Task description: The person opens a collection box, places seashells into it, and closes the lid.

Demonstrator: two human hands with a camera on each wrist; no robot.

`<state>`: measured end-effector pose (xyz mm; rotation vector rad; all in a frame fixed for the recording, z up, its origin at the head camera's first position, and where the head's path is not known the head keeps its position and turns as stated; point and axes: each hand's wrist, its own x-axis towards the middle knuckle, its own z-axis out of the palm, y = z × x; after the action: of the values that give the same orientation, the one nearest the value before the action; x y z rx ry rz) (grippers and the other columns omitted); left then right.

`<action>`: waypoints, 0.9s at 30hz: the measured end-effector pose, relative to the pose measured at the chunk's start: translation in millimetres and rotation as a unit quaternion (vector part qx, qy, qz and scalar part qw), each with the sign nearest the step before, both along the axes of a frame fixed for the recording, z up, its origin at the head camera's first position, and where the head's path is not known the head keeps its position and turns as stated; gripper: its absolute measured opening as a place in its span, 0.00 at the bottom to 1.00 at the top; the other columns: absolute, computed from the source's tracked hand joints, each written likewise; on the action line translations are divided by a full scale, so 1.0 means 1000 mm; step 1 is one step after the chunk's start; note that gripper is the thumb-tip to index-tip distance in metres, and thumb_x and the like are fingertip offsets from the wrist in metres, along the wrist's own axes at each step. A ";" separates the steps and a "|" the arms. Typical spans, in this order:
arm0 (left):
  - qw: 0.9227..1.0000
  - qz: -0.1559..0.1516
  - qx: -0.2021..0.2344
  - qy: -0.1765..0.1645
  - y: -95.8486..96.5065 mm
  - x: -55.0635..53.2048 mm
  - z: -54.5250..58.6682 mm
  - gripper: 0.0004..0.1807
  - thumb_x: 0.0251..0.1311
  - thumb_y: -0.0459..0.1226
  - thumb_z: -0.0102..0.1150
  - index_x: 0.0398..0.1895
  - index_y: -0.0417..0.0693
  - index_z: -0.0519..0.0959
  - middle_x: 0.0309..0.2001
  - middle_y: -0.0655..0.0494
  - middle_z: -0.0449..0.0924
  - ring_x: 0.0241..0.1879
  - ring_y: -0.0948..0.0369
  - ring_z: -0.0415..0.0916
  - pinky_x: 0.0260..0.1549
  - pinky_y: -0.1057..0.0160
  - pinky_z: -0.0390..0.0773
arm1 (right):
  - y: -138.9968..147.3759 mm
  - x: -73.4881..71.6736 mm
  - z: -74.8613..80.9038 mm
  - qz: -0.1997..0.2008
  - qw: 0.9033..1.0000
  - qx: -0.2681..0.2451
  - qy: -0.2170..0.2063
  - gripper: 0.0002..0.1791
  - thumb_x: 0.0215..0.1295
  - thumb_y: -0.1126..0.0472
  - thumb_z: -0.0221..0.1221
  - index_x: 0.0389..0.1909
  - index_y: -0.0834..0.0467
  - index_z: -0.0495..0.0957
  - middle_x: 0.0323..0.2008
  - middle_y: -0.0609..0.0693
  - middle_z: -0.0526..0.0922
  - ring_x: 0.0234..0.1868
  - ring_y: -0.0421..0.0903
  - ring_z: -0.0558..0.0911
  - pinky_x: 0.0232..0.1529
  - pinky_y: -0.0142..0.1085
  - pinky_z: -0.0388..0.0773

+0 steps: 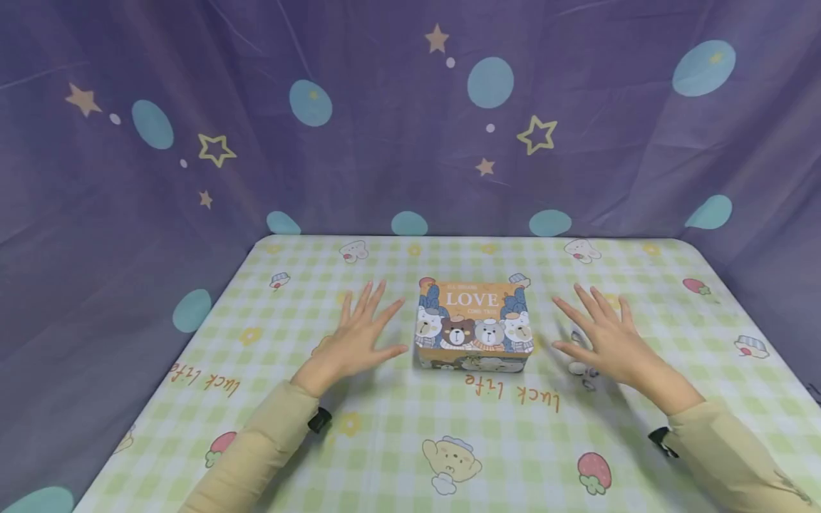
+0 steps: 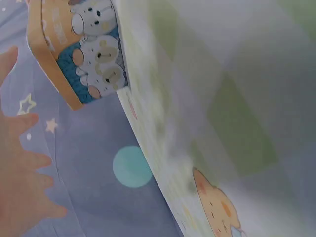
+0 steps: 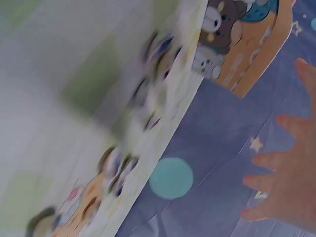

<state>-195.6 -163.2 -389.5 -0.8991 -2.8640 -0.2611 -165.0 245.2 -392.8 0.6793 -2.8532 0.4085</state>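
Observation:
A cardboard-looking box with an orange lid, the word LOVE and cartoon bears stands closed on the table. My left hand hovers to the left of it, fingers spread and holding nothing. On the other side, my right hand is likewise spread, with bare space between it and the box. Several small shiny pieces lie under and beside the right hand, partly hidden by it. In the right wrist view these small pieces are blurred, and their kind cannot be made out.
A green-and-white checked tablecloth printed with cartoon animals, strawberries and lettering covers the table. Behind and to the sides hangs a purple curtain with stars and teal ovals. Dark wrist straps show at both sleeves.

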 end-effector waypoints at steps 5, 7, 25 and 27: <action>0.999 -0.035 0.001 0.017 0.010 0.004 0.003 0.40 0.53 0.60 0.48 0.66 0.53 0.56 0.69 0.45 0.35 0.67 0.50 0.28 0.62 0.43 0.27 | -0.017 0.003 0.002 0.027 1.000 0.003 0.005 0.39 0.57 0.41 0.52 0.67 0.44 0.49 0.67 0.62 0.46 0.66 0.61 0.44 0.60 0.63 0.28; 0.999 -0.047 0.001 0.018 0.014 0.005 0.003 0.39 0.53 0.59 0.48 0.66 0.52 0.56 0.69 0.45 0.36 0.67 0.50 0.29 0.63 0.45 0.27 | -0.023 0.004 0.002 0.039 0.999 0.006 0.009 0.38 0.57 0.41 0.52 0.67 0.44 0.49 0.67 0.61 0.46 0.66 0.60 0.45 0.61 0.62 0.30; 0.988 -0.149 0.032 0.033 0.043 0.013 -0.004 0.32 0.55 0.52 0.51 0.60 0.45 0.64 0.64 0.40 0.53 0.64 0.47 0.49 0.65 0.52 0.44 | -0.060 0.010 -0.004 0.141 0.986 -0.006 0.084 0.34 0.56 0.44 0.55 0.61 0.55 0.63 0.61 0.62 0.60 0.61 0.59 0.59 0.62 0.56 0.49; 0.986 -0.159 0.036 0.043 0.044 0.013 -0.006 0.31 0.56 0.50 0.52 0.59 0.43 0.65 0.64 0.40 0.54 0.64 0.48 0.50 0.65 0.52 0.46 | -0.064 0.009 -0.005 0.158 0.982 -0.015 0.104 0.32 0.57 0.43 0.53 0.59 0.56 0.65 0.60 0.63 0.62 0.60 0.59 0.61 0.61 0.56 0.51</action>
<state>-182.2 -119.0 -395.1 -1.3179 -2.6038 -0.3446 -155.8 181.0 -398.2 1.1048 -2.5420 0.3963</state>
